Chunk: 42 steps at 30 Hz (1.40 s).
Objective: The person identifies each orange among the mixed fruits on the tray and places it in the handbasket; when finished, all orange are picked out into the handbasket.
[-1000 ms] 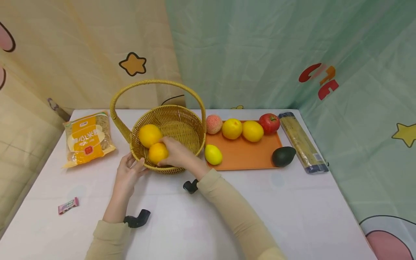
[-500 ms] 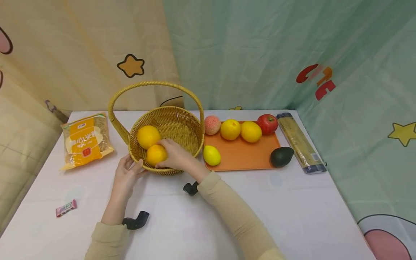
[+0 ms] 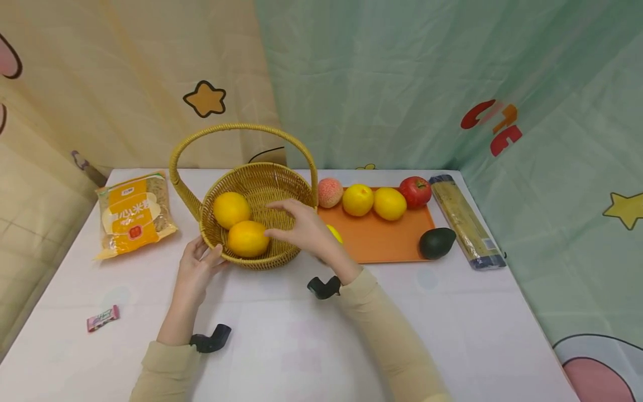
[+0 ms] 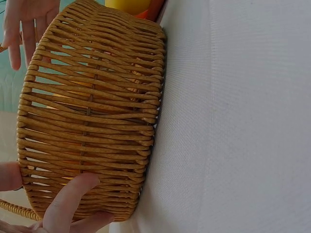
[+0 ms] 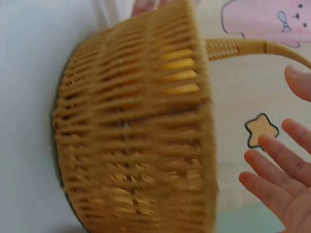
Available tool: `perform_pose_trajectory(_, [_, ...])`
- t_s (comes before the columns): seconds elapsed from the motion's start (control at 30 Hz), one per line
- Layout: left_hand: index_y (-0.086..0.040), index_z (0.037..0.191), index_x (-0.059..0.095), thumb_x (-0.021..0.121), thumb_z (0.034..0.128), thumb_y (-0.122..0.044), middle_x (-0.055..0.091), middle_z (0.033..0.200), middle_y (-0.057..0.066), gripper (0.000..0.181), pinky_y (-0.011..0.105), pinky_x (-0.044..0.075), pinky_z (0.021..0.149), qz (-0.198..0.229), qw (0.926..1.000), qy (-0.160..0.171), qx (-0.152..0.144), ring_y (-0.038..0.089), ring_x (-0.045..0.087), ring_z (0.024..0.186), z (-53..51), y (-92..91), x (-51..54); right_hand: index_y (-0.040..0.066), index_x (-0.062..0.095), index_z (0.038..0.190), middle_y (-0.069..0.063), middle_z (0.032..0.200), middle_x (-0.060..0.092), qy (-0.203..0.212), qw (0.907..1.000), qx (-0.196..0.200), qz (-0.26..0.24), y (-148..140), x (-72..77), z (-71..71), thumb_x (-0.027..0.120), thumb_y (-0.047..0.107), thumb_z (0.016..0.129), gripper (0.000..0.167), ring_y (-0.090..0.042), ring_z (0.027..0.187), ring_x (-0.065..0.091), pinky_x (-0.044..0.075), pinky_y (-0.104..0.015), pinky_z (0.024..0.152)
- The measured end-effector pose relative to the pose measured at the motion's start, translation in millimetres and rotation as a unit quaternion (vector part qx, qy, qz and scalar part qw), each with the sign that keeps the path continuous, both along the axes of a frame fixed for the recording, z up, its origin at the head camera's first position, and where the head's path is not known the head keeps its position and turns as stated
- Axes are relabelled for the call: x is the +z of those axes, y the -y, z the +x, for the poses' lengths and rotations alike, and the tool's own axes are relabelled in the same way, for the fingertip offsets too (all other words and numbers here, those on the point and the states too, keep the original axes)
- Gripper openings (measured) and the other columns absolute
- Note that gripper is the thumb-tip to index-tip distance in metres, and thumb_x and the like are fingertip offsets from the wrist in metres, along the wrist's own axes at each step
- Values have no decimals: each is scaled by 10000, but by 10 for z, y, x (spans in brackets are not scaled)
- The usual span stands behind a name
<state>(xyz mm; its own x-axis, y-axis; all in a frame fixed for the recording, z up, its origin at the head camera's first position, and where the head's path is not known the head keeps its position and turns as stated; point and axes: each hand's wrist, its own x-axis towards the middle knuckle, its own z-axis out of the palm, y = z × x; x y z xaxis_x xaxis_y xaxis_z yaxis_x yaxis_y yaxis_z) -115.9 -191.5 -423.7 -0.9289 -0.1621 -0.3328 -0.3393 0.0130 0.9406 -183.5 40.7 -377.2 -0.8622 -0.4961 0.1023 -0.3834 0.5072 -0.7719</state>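
Note:
A woven basket (image 3: pixel 288 209) with a tall arched handle stands on the table, two yellow-orange fruits inside. The round fruit (image 3: pixel 231 210) lies behind; the oval fruit (image 3: pixel 248 239) lies at the front left. My left hand (image 3: pixel 197 265) holds the basket at its front left rim; in the left wrist view its fingers (image 4: pixel 70 199) press the woven outer wall. Above the basket's right side is my right hand (image 3: pixel 311 230), thumb and fingers apart, holding nothing. Its thumb tip is close to the oval fruit; touching or not, I cannot tell. The right wrist view shows its fingers spread.
Right of the basket, an orange tray (image 3: pixel 382 240) bears a peach (image 3: pixel 330 192), yellow fruits (image 3: pixel 358 200), a red apple (image 3: pixel 415 192) and an avocado (image 3: pixel 437 243). Long packet (image 3: pixel 468 221) at right; grain bag (image 3: pixel 135 215) and candy (image 3: pixel 102 318) at left.
My right hand has let go of the oval fruit in the basket and drawn back to the right, its fingers parted, partly covering the lemon on the tray. The left hand stays at the rim.

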Motion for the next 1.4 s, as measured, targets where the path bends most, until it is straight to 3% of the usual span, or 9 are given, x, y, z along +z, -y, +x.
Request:
perform_pose_trajectory(0.2, [-28,1572,25,477,1035,-171,85,1651,159,717,372,483,1038,-4,10000,-21,7,339,330,1450,-3,3,0,89,635,1268,-62,1278,661,88,9946,-360,-966,-318,6,-7,758,232,879,432,-232,1224,604,502,-351,1093])
perform_pose_trajectory(0.47, [-27,1572,25,472,1037,-166,85,1649,168,711,405,476,1053,-15,10000,-37,18,346,334,1446,-4,3,-6,79,657,1224,-124,1240,666,242,9853,-1114,-1270,-841,-75,-67,722,192,907,343,-279,1188,621,528,-406,1061])
perform_pose_trajectory(0.63, [-30,1573,22,470,1038,-166,83,1650,160,711,396,479,1049,-17,10000,-29,14,339,327,1452,-7,4,-4,101,646,1256,-93,1268,656,329,9781,-1676,-1187,-1181,-107,-116,707,244,919,371,-232,1207,611,512,-388,1082])
perform_pose_trajectory(1.0, [-36,1574,22,468,1040,-177,87,1652,150,710,384,486,1039,-48,10000,2,-6,334,337,1447,-7,1,-9,71,630,1261,-113,1295,636,214,9574,-2723,-938,-1787,-132,-223,699,291,927,406,-260,1249,555,449,-420,1143])
perform_pose_trajectory(1.17, [-29,1572,22,473,1039,-177,87,1650,159,714,383,491,1033,-27,10000,-26,-19,342,342,1442,-5,2,-10,50,608,1290,-145,1324,611,151,9505,-3013,-748,-1959,-139,-293,705,268,923,438,-288,1282,529,402,-437,1180])
perform_pose_trajectory(1.4, [-15,1568,32,470,1038,-159,94,1647,172,702,368,503,1014,-6,10000,-94,-16,357,359,1429,-6,6,-16,57,560,1359,-165,1407,537,241,9455,-3244,-165,-2037,-261,-393,714,267,914,515,-329,1329,452,370,-483,1194])
